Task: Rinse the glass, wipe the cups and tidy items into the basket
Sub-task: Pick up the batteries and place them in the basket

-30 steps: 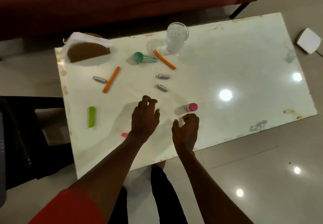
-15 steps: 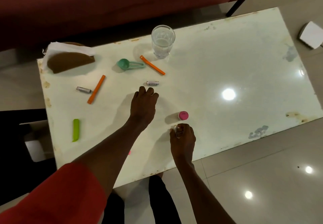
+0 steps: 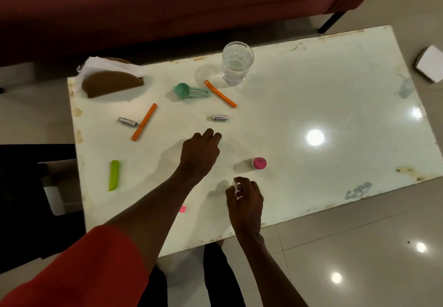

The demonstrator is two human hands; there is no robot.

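A battery [image 3: 127,121] lies far left beside an orange stick [image 3: 144,122]. The left hand [image 3: 200,154] hovers curled and empty just short of another battery [image 3: 219,117]; it should pinch that one mid-length. The right hand [image 3: 247,199] grips a small white item. The glass [image 3: 236,63] stands at the table's [image 3: 335,105] far edge.

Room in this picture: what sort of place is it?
Probably a home living room: a low white table stands on a glossy tiled floor beside a dark red sofa, with a glass and batteries on it.
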